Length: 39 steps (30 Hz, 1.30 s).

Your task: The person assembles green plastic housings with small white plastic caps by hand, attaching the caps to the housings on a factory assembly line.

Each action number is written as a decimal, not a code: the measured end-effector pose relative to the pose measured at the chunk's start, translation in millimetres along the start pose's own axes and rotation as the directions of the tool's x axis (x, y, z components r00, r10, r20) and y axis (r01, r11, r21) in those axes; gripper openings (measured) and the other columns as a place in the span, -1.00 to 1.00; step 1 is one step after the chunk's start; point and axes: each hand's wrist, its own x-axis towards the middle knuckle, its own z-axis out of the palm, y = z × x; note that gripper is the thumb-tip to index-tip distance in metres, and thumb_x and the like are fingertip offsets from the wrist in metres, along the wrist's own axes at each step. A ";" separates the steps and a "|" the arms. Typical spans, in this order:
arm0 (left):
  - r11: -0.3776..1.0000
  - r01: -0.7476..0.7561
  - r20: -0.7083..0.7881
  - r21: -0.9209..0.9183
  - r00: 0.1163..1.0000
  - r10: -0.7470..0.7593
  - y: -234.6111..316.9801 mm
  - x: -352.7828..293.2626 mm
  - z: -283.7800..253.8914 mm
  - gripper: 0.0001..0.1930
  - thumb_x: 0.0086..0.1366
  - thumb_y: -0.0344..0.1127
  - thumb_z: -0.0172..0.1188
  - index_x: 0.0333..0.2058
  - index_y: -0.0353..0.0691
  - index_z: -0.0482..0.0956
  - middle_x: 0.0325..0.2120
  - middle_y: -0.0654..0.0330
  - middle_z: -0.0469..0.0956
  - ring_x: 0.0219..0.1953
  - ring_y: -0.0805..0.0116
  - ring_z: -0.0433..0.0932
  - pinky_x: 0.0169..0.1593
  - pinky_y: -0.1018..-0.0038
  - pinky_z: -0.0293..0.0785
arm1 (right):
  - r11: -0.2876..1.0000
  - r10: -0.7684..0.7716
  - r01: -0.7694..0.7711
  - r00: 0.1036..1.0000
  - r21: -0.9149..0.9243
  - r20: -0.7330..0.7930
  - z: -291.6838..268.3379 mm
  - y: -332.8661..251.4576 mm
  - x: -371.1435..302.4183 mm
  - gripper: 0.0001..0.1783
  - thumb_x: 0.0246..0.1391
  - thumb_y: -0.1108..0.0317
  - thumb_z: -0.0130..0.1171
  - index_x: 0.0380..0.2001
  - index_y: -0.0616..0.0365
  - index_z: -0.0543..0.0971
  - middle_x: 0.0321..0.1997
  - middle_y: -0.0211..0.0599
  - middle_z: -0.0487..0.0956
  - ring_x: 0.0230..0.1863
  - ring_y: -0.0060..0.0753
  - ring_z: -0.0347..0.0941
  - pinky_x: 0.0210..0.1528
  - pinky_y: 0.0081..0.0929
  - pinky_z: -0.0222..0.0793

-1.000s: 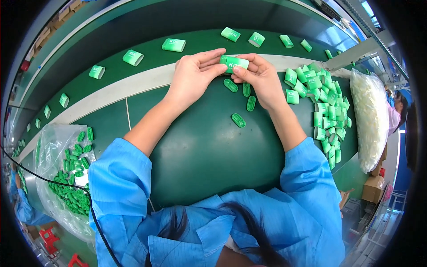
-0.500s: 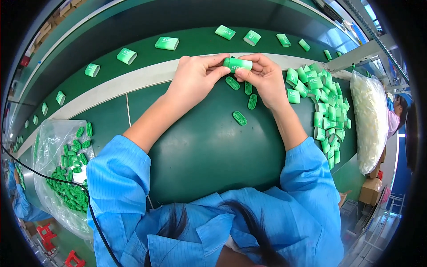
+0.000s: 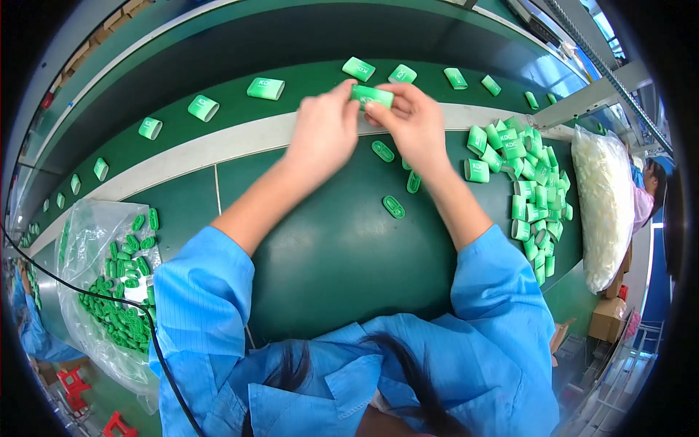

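Observation:
My left hand [image 3: 325,125] and my right hand [image 3: 416,130] hold a flat green-and-white plastic casing [image 3: 373,97] between them, above the pale rail. The left fingers pinch its darker green end, and the right thumb and fingers grip the other end. Whether a cap sits in the darker end is too blurred to tell. Below the hands several green oval end caps lie loose on the green work surface, among them one cap [image 3: 382,151] near the rail and another [image 3: 394,207] lower down. My right wrist partly covers two of them.
More casings stand spaced along the green belt [image 3: 240,109] beyond the rail [image 3: 175,160]. A heap of casings [image 3: 535,182] lies right, beside a clear bag of pale pieces [image 3: 603,211]. At left, a clear plastic bag [image 3: 73,240] holds many green caps [image 3: 120,317]. A black cable [image 3: 156,342] crosses my left sleeve.
Both hands have moved up and a little left with the casing, closer to the belt. The casings on the belt have shifted slightly left.

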 end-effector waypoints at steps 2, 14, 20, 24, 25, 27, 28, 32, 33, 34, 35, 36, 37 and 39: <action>0.983 0.112 0.026 -0.147 0.994 -0.109 -21.0 20.6 -4.1 -0.73 0.10 -0.33 0.08 -0.27 -0.39 0.53 -0.48 -0.06 0.56 -0.37 -0.01 0.55 -0.23 0.28 0.46 | 0.967 -0.031 0.048 0.997 -0.252 0.072 -10.1 10.9 34.9 -0.62 -0.09 0.32 0.26 -0.18 0.25 0.48 -0.29 -0.16 0.58 -0.28 -0.38 0.53 -0.20 -0.44 0.44; 0.933 0.215 0.019 0.287 0.973 -0.230 -63.8 54.1 -8.0 -0.62 0.12 -0.19 0.06 -0.18 -0.35 0.55 -0.42 -0.03 0.57 -0.33 0.06 0.57 -0.09 0.35 0.44 | 0.293 -0.268 0.300 0.937 -0.908 0.223 -37.3 44.7 85.9 -0.52 -0.03 0.05 0.14 -0.10 0.11 0.49 -0.05 -0.21 0.46 0.02 -0.11 0.33 0.06 -0.29 0.25; 0.903 -0.078 -0.087 0.423 0.988 0.126 -53.6 32.7 -4.0 -0.61 0.11 -0.30 0.07 -0.05 -0.28 0.47 -0.16 -0.01 0.44 -0.05 0.11 0.40 0.04 0.32 0.31 | 0.206 -0.258 0.278 0.940 -0.938 0.221 -83.2 20.0 41.8 -0.52 -0.07 0.09 0.17 -0.15 0.21 0.49 -0.09 -0.12 0.49 -0.08 -0.07 0.39 -0.02 -0.25 0.31; 0.960 -0.257 0.415 -0.109 0.866 0.279 -10.8 3.7 -2.0 -0.63 0.05 -0.33 0.14 -0.11 -0.21 0.50 -0.10 0.13 0.39 -0.03 0.11 0.30 0.10 0.31 0.25 | 0.204 -0.169 0.203 0.971 -0.958 0.169 -113.3 1.9 4.2 -0.53 -0.09 0.10 0.18 -0.18 0.24 0.50 -0.17 -0.12 0.52 -0.10 -0.03 0.39 -0.03 -0.24 0.31; 0.956 -0.277 0.450 -0.099 0.844 0.291 -4.5 -0.7 -2.1 -0.67 0.03 -0.33 0.19 -0.17 -0.23 0.52 -0.12 0.15 0.41 0.00 0.17 0.28 0.08 0.32 0.27 | 0.203 -0.153 0.186 0.976 -0.961 0.157 -115.4 -1.9 -2.8 -0.52 -0.08 0.10 0.18 -0.17 0.24 0.50 -0.13 -0.10 0.51 -0.08 -0.03 0.38 0.01 -0.26 0.29; 0.956 -0.277 0.467 -0.099 0.835 0.291 -2.3 -4.1 -3.2 -0.69 0.02 -0.35 0.20 -0.20 -0.24 0.53 -0.13 0.15 0.41 0.00 0.19 0.28 0.08 0.34 0.27 | 0.200 -0.144 0.172 0.979 -0.965 0.144 -118.5 -8.5 -12.5 -0.52 -0.08 0.11 0.19 -0.16 0.25 0.50 -0.10 -0.08 0.50 -0.05 -0.03 0.37 0.05 -0.27 0.26; 0.957 -0.274 0.484 -0.099 0.827 0.286 -2.8 -5.2 -3.2 -0.72 0.01 -0.36 0.21 -0.24 -0.24 0.55 -0.13 0.15 0.42 0.01 0.21 0.28 0.09 0.36 0.26 | 0.188 -0.123 0.182 0.979 -0.965 0.160 -119.2 -11.5 -15.6 -0.53 -0.08 0.10 0.19 -0.18 0.25 0.51 -0.11 -0.09 0.50 -0.04 -0.04 0.37 0.05 -0.27 0.27; 0.975 0.030 0.443 -0.221 0.894 0.073 6.4 -6.3 -5.9 -0.78 0.01 -0.37 0.23 -0.31 -0.28 0.57 -0.48 0.20 0.52 -0.40 0.32 0.48 -0.22 0.48 0.45 | 0.289 -0.070 0.199 0.980 -0.936 0.187 -126.0 -20.8 3.9 -0.54 -0.10 0.05 0.21 -0.26 0.22 0.58 -0.14 -0.09 0.53 -0.07 0.00 0.39 -0.01 -0.25 0.31; 0.963 0.042 0.397 -0.267 0.915 0.070 7.2 -4.8 -6.1 -0.79 0.02 -0.38 0.24 -0.32 -0.30 0.57 -0.59 0.25 0.51 -0.54 0.47 0.45 -0.35 0.54 0.44 | 0.385 -0.061 0.102 0.994 -0.917 0.085 -118.5 -32.4 18.3 -0.55 -0.08 0.05 0.19 -0.28 0.24 0.57 -0.15 -0.06 0.54 -0.09 0.01 0.43 -0.03 -0.27 0.34; 0.964 0.039 0.396 -0.264 0.915 0.071 4.8 -3.6 -4.9 -0.79 0.02 -0.38 0.24 -0.32 -0.30 0.57 -0.59 0.25 0.51 -0.54 0.47 0.45 -0.35 0.54 0.44 | 0.386 -0.064 0.103 0.994 -0.917 0.085 -113.7 -30.2 34.3 -0.55 -0.08 0.05 0.19 -0.28 0.24 0.57 -0.15 -0.06 0.54 -0.09 0.01 0.43 -0.03 -0.27 0.34; 0.919 0.162 0.410 -0.360 0.912 0.000 -0.3 -2.6 -2.3 -0.78 0.03 -0.38 0.24 -0.31 -0.30 0.57 -0.55 0.26 0.52 -0.52 0.52 0.44 -0.34 0.56 0.43 | 0.415 -0.100 0.058 0.995 -0.908 0.017 -109.9 -26.6 53.9 -0.55 -0.08 0.06 0.18 -0.29 0.25 0.57 -0.16 -0.05 0.54 -0.11 0.00 0.45 -0.03 -0.27 0.36; 0.850 0.281 0.430 -0.446 0.900 -0.072 -4.6 -2.2 -2.1 -0.78 0.03 -0.39 0.24 -0.30 -0.31 0.57 -0.52 0.27 0.53 -0.49 0.58 0.43 -0.33 0.58 0.42 | 0.447 -0.132 0.016 0.990 -0.894 -0.048 -106.3 -21.6 72.8 -0.56 -0.07 0.07 0.17 -0.30 0.27 0.57 -0.18 -0.04 0.55 -0.13 0.00 0.47 -0.04 -0.27 0.37; 0.814 0.330 0.452 -0.478 0.887 -0.094 -2.2 0.4 -3.2 -0.78 0.07 -0.39 0.24 -0.27 -0.29 0.57 -0.45 0.27 0.55 -0.43 0.62 0.46 -0.29 0.61 0.42 | 0.447 -0.134 0.010 0.989 -0.895 -0.056 -109.3 -9.3 87.0 -0.56 -0.07 0.07 0.17 -0.30 0.27 0.57 -0.18 -0.04 0.55 -0.13 0.00 0.47 -0.04 -0.27 0.37; 0.729 0.394 0.463 -0.559 0.878 -0.119 -0.5 2.0 -1.9 -0.78 0.08 -0.39 0.23 -0.25 -0.29 0.56 -0.42 0.24 0.55 -0.39 0.60 0.49 -0.26 0.61 0.43 | 0.148 -0.085 -0.037 0.995 -0.988 -0.049 -107.8 14.2 102.6 -0.66 -0.08 0.15 0.17 -0.34 0.21 0.60 -0.21 -0.03 0.56 -0.14 -0.01 0.48 -0.04 -0.26 0.38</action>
